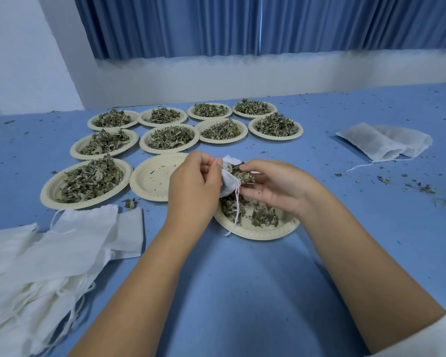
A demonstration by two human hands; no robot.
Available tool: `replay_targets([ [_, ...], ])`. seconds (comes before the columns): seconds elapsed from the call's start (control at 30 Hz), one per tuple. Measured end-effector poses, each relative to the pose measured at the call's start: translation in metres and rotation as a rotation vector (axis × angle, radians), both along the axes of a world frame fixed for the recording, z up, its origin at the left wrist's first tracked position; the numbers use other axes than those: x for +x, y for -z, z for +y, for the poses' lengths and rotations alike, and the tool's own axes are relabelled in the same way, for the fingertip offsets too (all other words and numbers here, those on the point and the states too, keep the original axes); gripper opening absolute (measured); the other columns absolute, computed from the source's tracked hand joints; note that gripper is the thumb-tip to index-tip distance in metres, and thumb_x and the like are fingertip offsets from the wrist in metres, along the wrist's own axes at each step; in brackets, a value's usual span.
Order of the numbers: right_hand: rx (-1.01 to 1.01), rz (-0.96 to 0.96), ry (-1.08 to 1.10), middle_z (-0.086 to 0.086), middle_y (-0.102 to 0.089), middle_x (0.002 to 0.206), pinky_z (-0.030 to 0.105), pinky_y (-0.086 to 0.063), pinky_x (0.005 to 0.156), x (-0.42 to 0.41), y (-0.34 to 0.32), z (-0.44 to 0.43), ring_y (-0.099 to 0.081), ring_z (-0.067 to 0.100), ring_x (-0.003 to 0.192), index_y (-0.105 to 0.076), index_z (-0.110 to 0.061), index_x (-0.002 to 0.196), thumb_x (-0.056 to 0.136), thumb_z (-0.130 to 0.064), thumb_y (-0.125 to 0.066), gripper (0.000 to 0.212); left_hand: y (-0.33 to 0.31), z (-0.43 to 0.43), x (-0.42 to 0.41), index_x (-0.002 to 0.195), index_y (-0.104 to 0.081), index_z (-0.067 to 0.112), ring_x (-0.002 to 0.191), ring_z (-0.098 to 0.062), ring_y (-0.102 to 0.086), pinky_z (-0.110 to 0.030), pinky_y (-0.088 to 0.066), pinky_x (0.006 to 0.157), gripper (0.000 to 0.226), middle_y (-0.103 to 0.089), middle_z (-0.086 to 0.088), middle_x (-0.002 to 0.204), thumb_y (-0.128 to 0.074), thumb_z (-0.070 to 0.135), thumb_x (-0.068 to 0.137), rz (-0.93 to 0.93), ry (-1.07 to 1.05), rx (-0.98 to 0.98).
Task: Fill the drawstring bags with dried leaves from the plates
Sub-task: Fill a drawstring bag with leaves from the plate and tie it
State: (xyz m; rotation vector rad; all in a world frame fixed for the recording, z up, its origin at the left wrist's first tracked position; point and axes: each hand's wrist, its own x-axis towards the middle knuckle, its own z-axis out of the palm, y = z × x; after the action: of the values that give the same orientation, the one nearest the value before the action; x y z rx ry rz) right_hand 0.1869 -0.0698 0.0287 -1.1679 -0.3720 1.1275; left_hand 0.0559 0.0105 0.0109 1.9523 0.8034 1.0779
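At eight o'clock from my hands a heap of empty bags (49, 253) lies on the blue table (242, 292), strings loose. From ten to twelve o'clock stand nine heaped plates (169, 137) of dried leaves. An empty plate (152, 179) sits just beside my left hand, partly hidden by it. At two o'clock, well apart, lie two white bags (386, 143), with leaf crumbs scattered near them.

My left hand (193, 186) has its fingers curled, pinching the rim of a small bag (228, 180) and holding its mouth up. My right hand (276, 186) has its fingers half curled round a clump of leaves (242, 173), pressed at that mouth.

Under both hands, at six o'clock, the near plate (255, 231) holds a thin scatter of leaves (264, 217), and the bag's string (237, 210) dangles onto it.
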Motion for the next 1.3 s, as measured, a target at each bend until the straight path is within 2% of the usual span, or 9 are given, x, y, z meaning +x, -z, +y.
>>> replay_targets([
  [0.17, -0.026, -0.017, -0.012, 0.013, -0.071, 0.079, 0.031, -0.06, 0.065, 0.008, -0.002, -0.006, -0.072, 0.023, 0.072, -0.061, -0.001, 0.092, 0.09, -0.004, -0.059, 0.004, -0.001, -0.001, 0.001, 0.087, -0.062, 0.019, 0.078, -0.01, -0.067, -0.037, -0.055, 0.079, 0.013, -0.07, 0.005, 0.078, -0.058, 0.027, 0.096, -0.022, -0.01, -0.024],
  [0.3, -0.096, -0.12, 0.024, 0.01, -0.068, 0.077, 0.029, -0.059, 0.06, 0.014, -0.004, -0.012, -0.069, 0.021, 0.064, -0.063, -0.005, 0.084, 0.089, -0.01, -0.065, 0.007, -0.002, -0.002, 0.001, 0.083, -0.061, 0.022, 0.071, -0.005, -0.066, -0.037, -0.056, 0.077, 0.013, -0.068, 0.008, 0.072, -0.059, 0.027, 0.095, -0.055, -0.026, -0.038],
  [0.4, -0.066, -0.127, 0.029, 0.009, -0.062, 0.073, 0.023, -0.055, 0.055, 0.017, -0.006, -0.014, -0.061, 0.016, 0.056, -0.062, -0.005, 0.082, 0.086, -0.006, -0.068, 0.008, -0.001, -0.004, 0.001, 0.084, -0.062, 0.021, 0.069, -0.004, -0.065, -0.036, -0.056, 0.075, 0.014, -0.068, 0.008, 0.07, -0.06, 0.028, 0.095, -0.062, -0.024, -0.049],
  [0.63, 0.056, -0.208, 0.0, 0.009, -0.071, 0.078, 0.019, -0.056, 0.066, 0.015, -0.004, -0.015, -0.071, 0.014, 0.072, -0.067, 0.002, 0.094, 0.086, 0.002, -0.066, 0.008, 0.0, -0.006, 0.003, 0.083, -0.062, 0.02, 0.069, -0.001, -0.064, -0.035, -0.055, 0.074, 0.015, -0.067, 0.009, 0.069, -0.06, 0.029, 0.095, -0.039, -0.012, -0.017],
  [0.73, 0.078, -0.23, -0.047, 0.013, -0.075, 0.084, 0.02, -0.057, 0.069, 0.015, -0.003, -0.016, -0.073, 0.017, 0.08, -0.07, 0.002, 0.096, 0.086, 0.007, -0.064, 0.013, 0.002, -0.005, 0.003, 0.083, -0.062, 0.019, 0.074, -0.01, -0.067, -0.043, -0.058, 0.074, 0.014, -0.068, 0.006, 0.072, -0.061, 0.027, 0.095, -0.066, 0.006, -0.067],
  [0.83, 0.067, -0.341, -0.069, 0.013, -0.076, 0.088, 0.018, -0.056, 0.068, 0.012, -0.001, -0.015, -0.074, 0.017, 0.082, -0.074, -0.002, 0.091, 0.084, 0.003, -0.069, 0.01, 0.003, -0.005, 0.003, 0.084, -0.061, 0.019, 0.079, -0.017, -0.07, -0.047, -0.058, 0.075, 0.014, -0.07, 0.002, 0.077, -0.06, 0.028, 0.095, -0.078, 0.026, -0.102],
  [0.97, 0.035, -0.567, -0.026, 0.007, -0.076, 0.081, 0.012, -0.051, 0.057, 0.004, 0.002, -0.012, -0.071, 0.008, 0.072, -0.078, -0.014, 0.08, 0.082, -0.004, -0.075, 0.011, 0.003, -0.006, 0.003, 0.084, -0.061, 0.022, 0.077, -0.014, -0.069, -0.046, -0.058, 0.074, 0.014, -0.068, 0.007, 0.077, -0.06, 0.03, 0.095, -0.085, 0.014, -0.079],
  [1.13, 0.048, -0.71, 0.001, 0.004, -0.075, 0.073, 0.013, -0.041, 0.046, -0.002, 0.004, -0.011, -0.068, 0.006, 0.065, -0.075, -0.014, 0.083, 0.08, -0.008, -0.078, 0.006, 0.0, -0.007, 0.003, 0.081, -0.057, 0.027, 0.076, -0.01, -0.067, -0.044, -0.057, 0.076, 0.015, -0.067, 0.01, 0.078, -0.059, 0.028, 0.096, -0.063, -0.009, -0.022],
  [1.3, 0.101, -0.846, -0.012, -0.003, -0.074, 0.07, 0.009, -0.041, 0.051, -0.004, 0.004, -0.012, -0.065, 0.001, 0.066, -0.077, -0.019, 0.082, 0.084, -0.014, -0.076, 0.005, 0.0, -0.007, 0.001, 0.084, -0.059, 0.026, 0.081, -0.015, -0.068, -0.046, -0.057, 0.078, 0.012, -0.068, 0.007, 0.083, -0.059, 0.027, 0.096, -0.104, -0.01, -0.047],
])
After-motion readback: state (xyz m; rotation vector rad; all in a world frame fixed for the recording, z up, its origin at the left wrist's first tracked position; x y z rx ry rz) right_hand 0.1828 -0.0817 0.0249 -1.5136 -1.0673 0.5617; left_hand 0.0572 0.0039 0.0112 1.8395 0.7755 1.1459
